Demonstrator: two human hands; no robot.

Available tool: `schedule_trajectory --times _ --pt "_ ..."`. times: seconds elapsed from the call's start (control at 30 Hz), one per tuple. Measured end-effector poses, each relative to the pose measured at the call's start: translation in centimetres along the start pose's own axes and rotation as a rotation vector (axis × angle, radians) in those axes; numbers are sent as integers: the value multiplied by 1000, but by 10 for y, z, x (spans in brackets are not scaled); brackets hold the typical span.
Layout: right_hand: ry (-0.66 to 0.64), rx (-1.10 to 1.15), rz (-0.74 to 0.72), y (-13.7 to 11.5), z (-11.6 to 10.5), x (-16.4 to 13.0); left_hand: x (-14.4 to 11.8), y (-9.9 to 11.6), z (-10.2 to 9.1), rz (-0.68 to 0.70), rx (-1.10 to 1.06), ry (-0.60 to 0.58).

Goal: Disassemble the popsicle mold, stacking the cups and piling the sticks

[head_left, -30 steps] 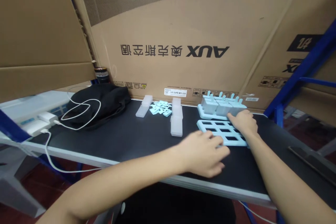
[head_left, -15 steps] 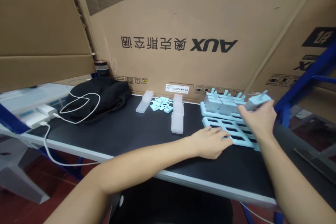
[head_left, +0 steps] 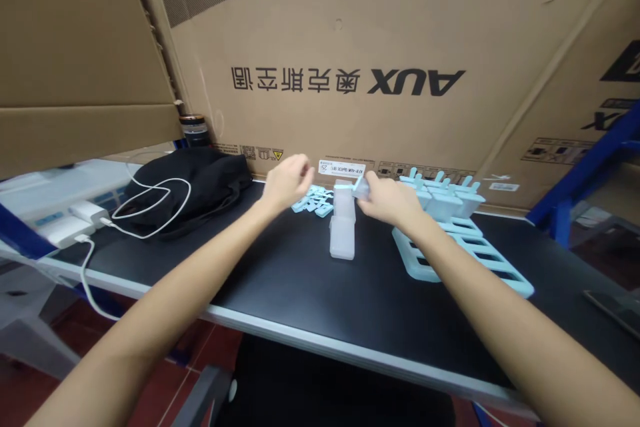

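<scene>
My right hand [head_left: 387,200] is closed around a pale ice-pop mould [head_left: 359,185] with a blue stick, held just above a stack of translucent mould cups [head_left: 343,235] on the black table [head_left: 280,273]. My left hand [head_left: 287,180] hovers with curled fingers over a pile of loose blue sticks [head_left: 314,201]; what it holds, if anything, is hidden. Under my right forearm lies an empty blue grid tray [head_left: 475,255]. Behind it stands a second tray [head_left: 445,199] filled with moulds and sticks.
A black bag [head_left: 200,183] with a white cable [head_left: 150,203] lies at the left, beside white chargers [head_left: 75,220]. Big cardboard boxes [head_left: 350,47] wall off the back. A dark cup [head_left: 194,128] stands behind the bag. A blue rack post [head_left: 575,187] rises at the right.
My right hand lifted a mould from the filled tray and carried it left to the translucent stack. My left hand left the grid tray and moved up to the stick pile.
</scene>
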State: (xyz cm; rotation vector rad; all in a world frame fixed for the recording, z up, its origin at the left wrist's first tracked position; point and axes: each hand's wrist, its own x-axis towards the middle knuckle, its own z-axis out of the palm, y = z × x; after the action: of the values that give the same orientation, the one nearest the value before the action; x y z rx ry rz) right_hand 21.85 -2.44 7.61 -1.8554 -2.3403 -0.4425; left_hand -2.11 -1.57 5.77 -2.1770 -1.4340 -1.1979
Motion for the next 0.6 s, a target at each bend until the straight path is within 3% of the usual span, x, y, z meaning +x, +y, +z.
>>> schedule_trajectory --times 0.13,0.23,0.4,0.6 --pt "-24 -87 -121 -28 -6 35 -14 -68 6 -159 -30 -42" --pt "-109 -132 -161 -44 -12 52 -21 -96 14 -139 -67 -140" --pt "-223 -177 -168 -52 -22 59 -30 -113 28 -163 -102 -234" --pt "-101 -222 -338 -57 -19 53 -40 -120 35 -185 -190 -285"
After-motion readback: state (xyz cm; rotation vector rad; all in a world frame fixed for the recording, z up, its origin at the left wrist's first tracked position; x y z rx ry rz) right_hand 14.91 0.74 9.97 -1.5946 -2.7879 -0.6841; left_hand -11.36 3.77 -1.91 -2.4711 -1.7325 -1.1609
